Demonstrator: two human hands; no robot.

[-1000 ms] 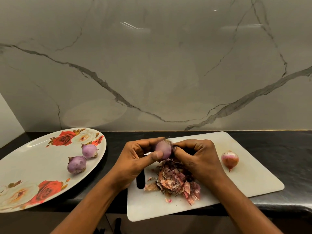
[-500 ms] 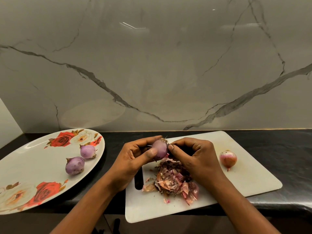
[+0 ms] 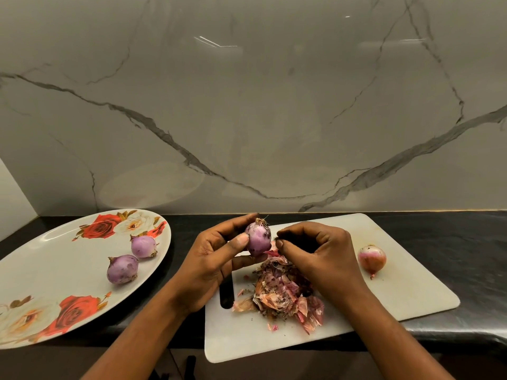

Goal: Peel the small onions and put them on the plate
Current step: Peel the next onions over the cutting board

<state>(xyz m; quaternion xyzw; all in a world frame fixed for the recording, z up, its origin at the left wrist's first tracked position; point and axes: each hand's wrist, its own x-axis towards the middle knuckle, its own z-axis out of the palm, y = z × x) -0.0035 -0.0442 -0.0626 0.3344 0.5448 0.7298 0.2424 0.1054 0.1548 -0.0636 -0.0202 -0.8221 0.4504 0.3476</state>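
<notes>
Left hand (image 3: 216,259) gripping smooth purple onion (image 3: 258,238), papery skins (image 3: 277,292) heaped beneath

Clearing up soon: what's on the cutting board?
A pile of onion skins and, apart to the right, one unpeeled onion. The right hand hides part of the pile.

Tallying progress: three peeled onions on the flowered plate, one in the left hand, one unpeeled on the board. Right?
No. The head view shows just a nearer onion and a farther onion on the plate: two peeled, not three. The rest holds.
</notes>
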